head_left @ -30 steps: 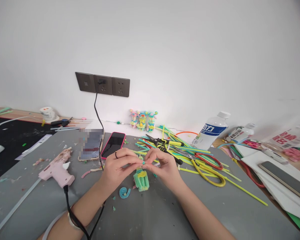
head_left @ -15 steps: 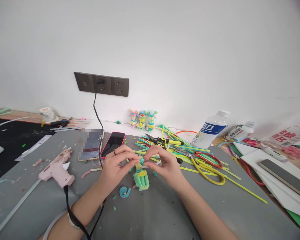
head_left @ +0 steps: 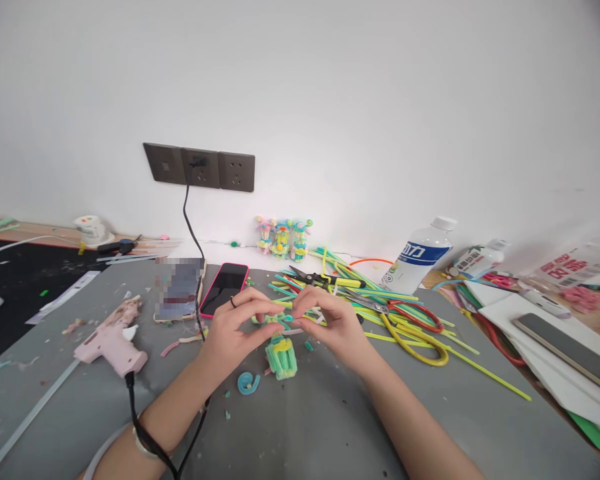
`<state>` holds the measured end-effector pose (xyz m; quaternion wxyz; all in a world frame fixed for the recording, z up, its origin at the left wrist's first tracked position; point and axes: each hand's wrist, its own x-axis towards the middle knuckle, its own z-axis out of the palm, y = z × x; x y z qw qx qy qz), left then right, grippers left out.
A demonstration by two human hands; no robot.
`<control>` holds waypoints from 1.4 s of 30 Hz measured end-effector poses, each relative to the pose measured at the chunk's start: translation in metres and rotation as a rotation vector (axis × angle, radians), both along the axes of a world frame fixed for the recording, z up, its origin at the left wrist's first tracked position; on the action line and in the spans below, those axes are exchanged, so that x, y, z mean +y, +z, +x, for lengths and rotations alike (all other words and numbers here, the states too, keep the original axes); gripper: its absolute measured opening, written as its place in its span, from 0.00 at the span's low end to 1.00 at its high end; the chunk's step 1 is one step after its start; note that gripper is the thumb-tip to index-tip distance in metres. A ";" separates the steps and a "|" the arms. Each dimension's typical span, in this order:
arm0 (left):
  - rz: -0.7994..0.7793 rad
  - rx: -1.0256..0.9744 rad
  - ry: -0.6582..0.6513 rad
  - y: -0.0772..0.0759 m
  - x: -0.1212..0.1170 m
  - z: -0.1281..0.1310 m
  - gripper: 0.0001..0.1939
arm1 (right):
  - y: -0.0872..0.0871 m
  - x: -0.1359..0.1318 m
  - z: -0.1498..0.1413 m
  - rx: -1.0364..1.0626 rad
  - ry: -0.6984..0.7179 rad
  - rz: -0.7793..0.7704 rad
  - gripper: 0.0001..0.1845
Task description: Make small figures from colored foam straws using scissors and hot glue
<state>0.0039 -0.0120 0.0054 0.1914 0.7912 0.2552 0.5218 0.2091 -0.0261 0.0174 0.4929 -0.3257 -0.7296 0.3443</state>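
My left hand [head_left: 243,327] curls with thumb and fingers around a small green fuzzy pipe-cleaner piece [head_left: 277,319]. Opposite it, my right hand [head_left: 333,330] pinches a short teal pipe cleaner [head_left: 289,321] against the same piece. The fingers hide much of both. Just below the fingertips is a green and yellow pipe-cleaner bundle [head_left: 282,360]; whether it joins the held piece I cannot tell. A blue pipe-cleaner coil [head_left: 249,383] lies on the grey table to the left.
At left lies a pink glue gun [head_left: 113,343] with a black cord. Two phones, one a pink-edged phone [head_left: 225,290], lie behind my left hand. Pliers [head_left: 330,280], scissors [head_left: 415,333], loose pipe cleaners [head_left: 490,373] and a bottle [head_left: 420,257] sit right. Small finished figures [head_left: 283,240] stand by the wall.
My fingertips have drawn slightly apart, and more of the green piece shows between them. A pale strip now shows near my right fingertips. The whole view has shifted slightly.
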 end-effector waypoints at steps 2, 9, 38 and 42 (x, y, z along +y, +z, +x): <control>-0.023 -0.010 0.020 0.002 0.001 -0.001 0.05 | 0.004 0.003 0.013 -0.058 0.058 -0.068 0.08; -0.212 -0.073 0.053 0.001 0.003 -0.004 0.08 | 0.001 0.004 0.059 -0.407 0.243 -0.507 0.08; -0.341 -0.111 0.103 -0.002 0.007 -0.004 0.17 | -0.017 0.023 0.069 -0.377 -0.518 0.046 0.12; -0.373 -0.135 0.152 -0.004 0.011 -0.004 0.16 | -0.031 0.032 0.076 -0.493 -0.584 0.081 0.09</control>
